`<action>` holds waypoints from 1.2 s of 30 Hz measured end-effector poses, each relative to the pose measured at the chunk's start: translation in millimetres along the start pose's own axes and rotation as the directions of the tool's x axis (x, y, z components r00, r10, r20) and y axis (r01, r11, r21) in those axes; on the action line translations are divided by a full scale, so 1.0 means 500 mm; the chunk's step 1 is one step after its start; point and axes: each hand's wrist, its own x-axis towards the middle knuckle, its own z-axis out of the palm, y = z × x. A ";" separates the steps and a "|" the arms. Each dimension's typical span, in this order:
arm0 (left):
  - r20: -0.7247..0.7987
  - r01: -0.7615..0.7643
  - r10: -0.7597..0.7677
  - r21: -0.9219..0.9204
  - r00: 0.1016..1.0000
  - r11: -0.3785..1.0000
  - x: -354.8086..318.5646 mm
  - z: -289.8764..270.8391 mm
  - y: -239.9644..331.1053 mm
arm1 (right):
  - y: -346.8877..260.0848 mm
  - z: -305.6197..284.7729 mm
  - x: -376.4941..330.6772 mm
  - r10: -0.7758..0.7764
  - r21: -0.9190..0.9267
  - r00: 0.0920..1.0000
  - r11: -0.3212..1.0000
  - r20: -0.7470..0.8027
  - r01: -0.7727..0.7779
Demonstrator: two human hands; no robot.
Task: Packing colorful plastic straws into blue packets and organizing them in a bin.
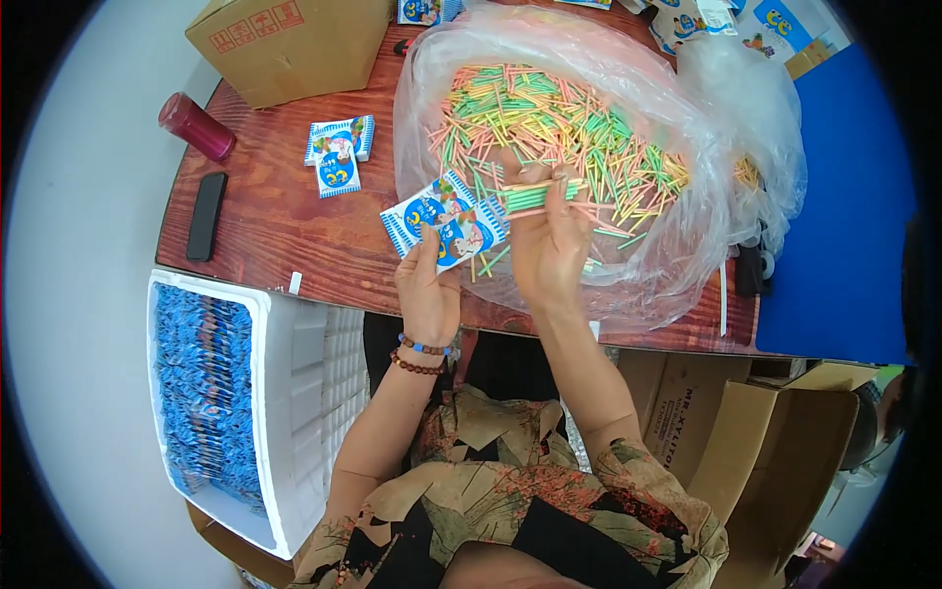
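Pinching a fanned set of blue-and-white packets [417,214] by their lower edge, the left hand [430,294] has its thumb and fingers closed on them, just in front of the open plastic bag [599,39] on the wooden table [270,236]. The right hand [549,250], palm up, is clamped around a small bundle of sticks [538,198], green, yellow and pink, held level over the bag's near side; the bundle's left end meets the packets' right edge, and whether it sits inside one I cannot tell. Loose sticks [549,108] in the same pastel colours fill the bag behind the hands. Beaded bracelets [420,365] circle the left wrist. Farther left on the table lie a few small packets [339,162], a dark phone [206,216] and a tipped red container [198,126], and a white foam box [294,393] full of upright blue packets [206,383] stands beside the table's near edge
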 end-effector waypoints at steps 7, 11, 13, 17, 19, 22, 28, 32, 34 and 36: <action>0.026 -0.016 0.018 -0.060 0.999 0.998 -0.006 0.002 0.003 | 0.030 0.013 -0.049 -0.025 -0.110 0.999 0.994 -0.028 0.022; 0.035 -0.014 0.018 -0.089 0.999 0.996 -0.010 0.006 0.010 | 0.037 0.019 -0.062 -0.073 -0.218 0.996 0.974 -0.048 0.061; 0.049 -0.023 0.029 -0.104 0.998 0.994 -0.008 0.002 0.008 | 0.037 0.016 -0.064 0.036 -0.259 0.999 0.965 -0.039 -0.044; 0.090 -0.031 0.042 -0.124 0.995 0.992 0.004 -0.008 0.010 | 0.035 0.026 -0.060 0.146 -0.356 0.989 0.924 -0.010 -0.140; 0.090 -0.025 0.038 -0.142 0.995 0.990 0.008 -0.005 0.009 | 0.034 0.039 -0.052 0.168 -0.264 0.985 0.952 0.030 -0.154; 0.111 0.019 0.003 -0.192 0.994 0.981 0.012 0.002 0.003 | 0.025 0.026 -0.039 0.188 -0.263 0.981 0.950 0.058 -0.166; 0.206 0.135 -0.070 -0.321 0.976 0.937 0.030 -0.016 -0.019 | 0.005 0.021 -0.006 0.063 -0.231 0.996 0.972 0.060 -0.048; 0.216 0.100 -0.021 -0.359 0.976 0.928 0.034 -0.013 -0.005 | -0.046 -0.009 -0.011 0.121 -0.671 0.993 0.735 -0.007 -0.094; 0.223 0.085 0.002 -0.379 0.975 0.921 0.044 -0.014 -0.007 | -0.030 0.011 -0.038 0.227 -0.800 0.974 0.585 0.001 -0.136; 0.266 0.071 0.036 -0.381 0.963 0.922 0.045 -0.015 -0.005 | -0.007 0.015 -0.047 0.293 -0.913 0.956 0.395 0.015 -0.106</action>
